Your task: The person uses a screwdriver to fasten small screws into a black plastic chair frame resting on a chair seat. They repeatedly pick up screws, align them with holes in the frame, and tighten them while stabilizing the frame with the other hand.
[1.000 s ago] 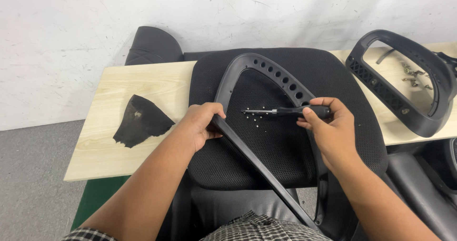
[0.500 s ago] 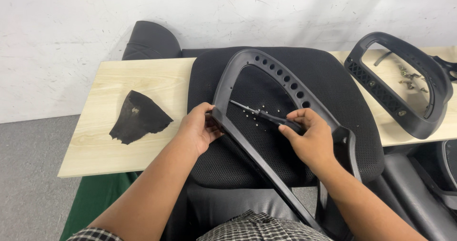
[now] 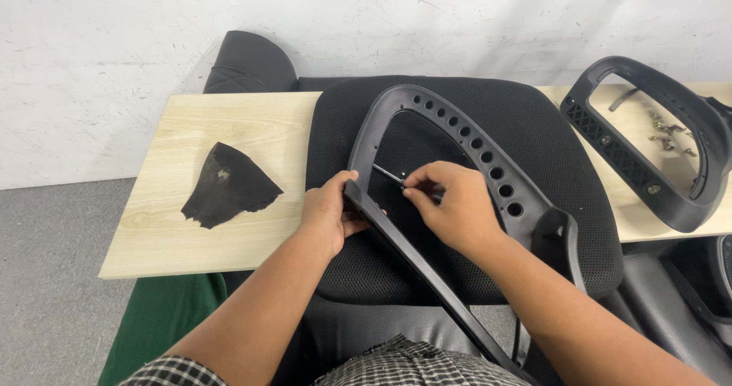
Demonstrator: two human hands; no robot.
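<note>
- My left hand (image 3: 329,217) is curled shut around the near-left edge of the black plastic loop-shaped chair armrest frame (image 3: 457,138), thumb on top, pinning it down on the black mesh seat cushion (image 3: 564,180).
- My right hand (image 3: 451,207) is pinched closed on a thin black-handled screwdriver (image 3: 390,175); its metal shaft points left towards the inside of the frame's left bar, just beside my left thumb.
- The frame lies flat across the middle of the cushion, its long straight bar running near and right towards my lap, its row of round holes along the far-right curve.
- Risk, as I judge it: the tip sits very close to my left fingers, so a slip off the screw head could jab them; pushing at a slant would cause that.
- The cushion is soft, so I think the frame could rock under pressure and throw the tip off.
- Small loose screws on the mesh look easy to lose into the weave; I cannot count them.
- The cushion rests on a pale wooden board (image 3: 191,150), with a torn black fabric scrap (image 3: 227,188) at the left.
- At the far right lies a second black armrest frame (image 3: 648,142) beside some loose metal hardware (image 3: 669,131).
- Behind is a scuffed white wall (image 3: 114,58); at the left, grey floor (image 3: 46,279).
</note>
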